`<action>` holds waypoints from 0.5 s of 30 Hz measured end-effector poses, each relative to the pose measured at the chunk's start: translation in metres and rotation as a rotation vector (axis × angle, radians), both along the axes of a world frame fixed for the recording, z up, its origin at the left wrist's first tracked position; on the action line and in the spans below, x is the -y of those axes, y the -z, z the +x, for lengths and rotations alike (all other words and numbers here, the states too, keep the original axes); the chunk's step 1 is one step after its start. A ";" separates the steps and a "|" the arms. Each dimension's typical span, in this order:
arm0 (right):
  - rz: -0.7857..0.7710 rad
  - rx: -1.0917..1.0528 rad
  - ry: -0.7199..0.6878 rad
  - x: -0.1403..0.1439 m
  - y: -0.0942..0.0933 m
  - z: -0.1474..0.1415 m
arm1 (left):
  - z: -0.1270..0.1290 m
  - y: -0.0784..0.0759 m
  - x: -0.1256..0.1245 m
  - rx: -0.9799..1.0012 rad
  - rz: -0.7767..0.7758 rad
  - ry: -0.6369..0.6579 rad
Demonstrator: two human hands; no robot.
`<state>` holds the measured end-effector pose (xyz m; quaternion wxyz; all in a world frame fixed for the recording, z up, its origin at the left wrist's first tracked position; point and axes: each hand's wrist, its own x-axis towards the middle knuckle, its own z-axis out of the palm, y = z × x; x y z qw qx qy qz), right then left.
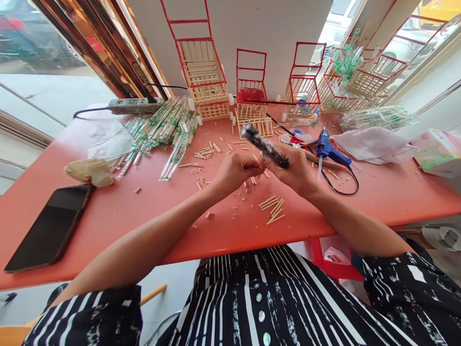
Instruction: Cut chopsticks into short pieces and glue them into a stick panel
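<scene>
Red-framed stick carts (203, 77) behind right hand (297, 170) gripping black tool (264, 145).

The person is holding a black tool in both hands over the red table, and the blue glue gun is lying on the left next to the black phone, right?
Not quite. In the head view, the blue glue gun lies on the right, near a white cloth. The flat black phone is on the left. The left hand and right hand do hold the black tool over the red table.
</scene>
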<state>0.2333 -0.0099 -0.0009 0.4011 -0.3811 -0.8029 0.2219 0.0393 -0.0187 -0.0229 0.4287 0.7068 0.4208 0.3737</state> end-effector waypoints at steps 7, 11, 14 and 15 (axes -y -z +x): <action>-0.593 -0.409 0.068 -0.007 -0.007 0.006 | -0.015 -0.028 0.008 0.015 -0.123 0.215; -0.768 -0.587 0.085 -0.013 -0.007 0.008 | -0.016 -0.033 0.016 -0.142 0.073 0.091; -0.845 -0.631 0.084 -0.014 -0.008 0.008 | -0.014 -0.032 0.021 -0.245 0.290 -0.022; -0.848 -0.623 0.079 -0.014 -0.008 0.008 | -0.013 -0.031 0.023 -0.250 0.340 -0.030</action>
